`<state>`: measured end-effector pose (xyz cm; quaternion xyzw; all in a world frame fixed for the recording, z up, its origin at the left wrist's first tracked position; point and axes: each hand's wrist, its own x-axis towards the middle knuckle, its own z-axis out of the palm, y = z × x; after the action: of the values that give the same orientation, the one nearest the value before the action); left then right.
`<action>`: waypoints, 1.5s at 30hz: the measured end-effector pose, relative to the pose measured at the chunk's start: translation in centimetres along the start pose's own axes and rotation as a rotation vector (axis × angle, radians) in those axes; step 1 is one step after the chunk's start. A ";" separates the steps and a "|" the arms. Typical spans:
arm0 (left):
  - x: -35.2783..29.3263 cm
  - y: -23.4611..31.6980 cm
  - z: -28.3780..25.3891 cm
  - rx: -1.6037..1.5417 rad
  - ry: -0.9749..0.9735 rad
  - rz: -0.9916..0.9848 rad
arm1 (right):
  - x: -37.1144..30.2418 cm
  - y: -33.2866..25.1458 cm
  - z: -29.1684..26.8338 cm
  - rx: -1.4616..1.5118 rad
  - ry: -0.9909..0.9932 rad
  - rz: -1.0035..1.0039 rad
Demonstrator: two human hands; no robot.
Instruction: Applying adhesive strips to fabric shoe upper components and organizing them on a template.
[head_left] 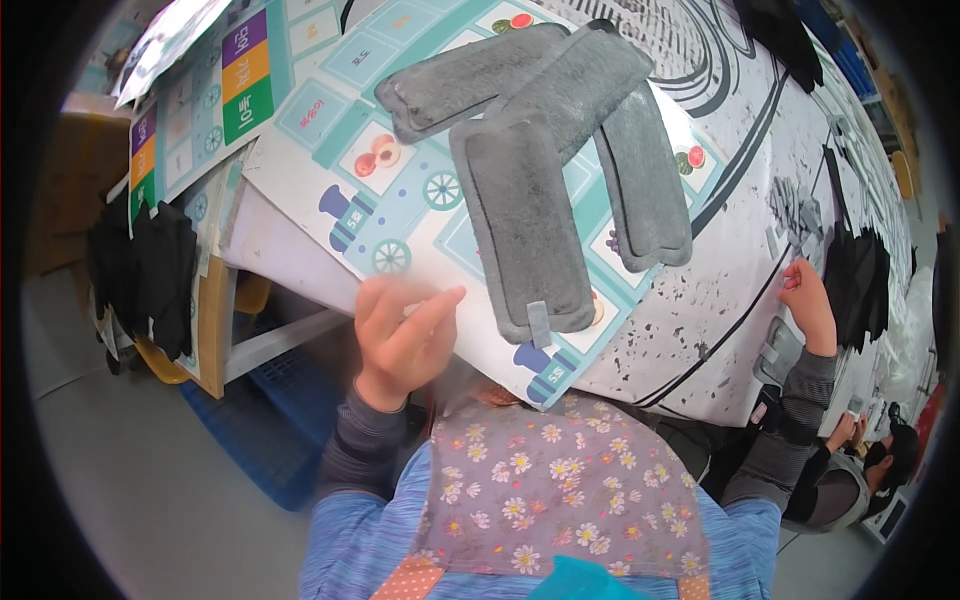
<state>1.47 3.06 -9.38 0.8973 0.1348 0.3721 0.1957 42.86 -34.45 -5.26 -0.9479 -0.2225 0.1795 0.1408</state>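
Several grey plush fabric pads, long with rounded corners, lie loosely overlapped on a printed board [430,225] with train and fruit pictures. On the end of the nearest pad [525,230] rests a small grey tag [539,323]. My left hand [400,335], slightly blurred, hovers at the board's near edge, left of that pad, its fingers apart and holding nothing. Far to the right, my right hand [808,300] is beside a heap of small grey tags [797,215]. Its thumb and fingertips are pinched together; what is between them is too small to make out.
Black fabric pieces [857,285] lie right of my right hand, with a grey pad [778,352] near my wrist. More black pieces [150,270] hang at the left. A blue crate [265,430] sits below the table. Another person [850,485] works at the far right.
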 end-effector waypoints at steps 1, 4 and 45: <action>0.1 -0.1 0.0 -0.002 0.008 -0.006 | 0.1 0.0 -0.2 -0.009 0.001 -0.005; 0.6 -0.3 0.1 0.007 0.026 0.009 | 0.2 -0.3 -0.8 0.055 -0.091 0.069; 3.6 -1.0 1.9 -0.034 -0.144 -0.326 | 24.7 -27.1 2.5 0.628 -0.329 -0.254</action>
<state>5.27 4.87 -8.85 0.8845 0.2576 0.2723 0.2776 52.45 1.03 -4.93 -0.7818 -0.2924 0.3700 0.4079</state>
